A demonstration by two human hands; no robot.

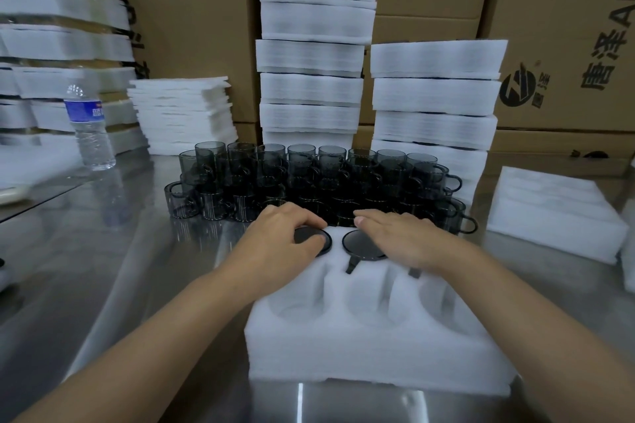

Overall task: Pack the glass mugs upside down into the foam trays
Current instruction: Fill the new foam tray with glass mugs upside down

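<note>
A white foam tray (360,347) is seen nearest, on a steel table (120,285), with its three near pockets empty. In the far row, the left hand (285,237) is curled round the base of an upturned smoked-glass mug (307,236) and grips it. The right hand (398,237) is laid flat, fingers straight, on a second upturned mug (360,245), whose handle sits in its slot. Another handle shows below the right wrist.

Just beyond the tray's far edge, upright mugs (309,175) are crowded together and could be knocked by a careless reach. A mug pressed in askew could jam its handle on the foam.

Bare steel lies to the left. The rest is hemmed in by a loose foam piece (556,213), a water bottle (89,127) and foam tray stacks (309,55).
</note>
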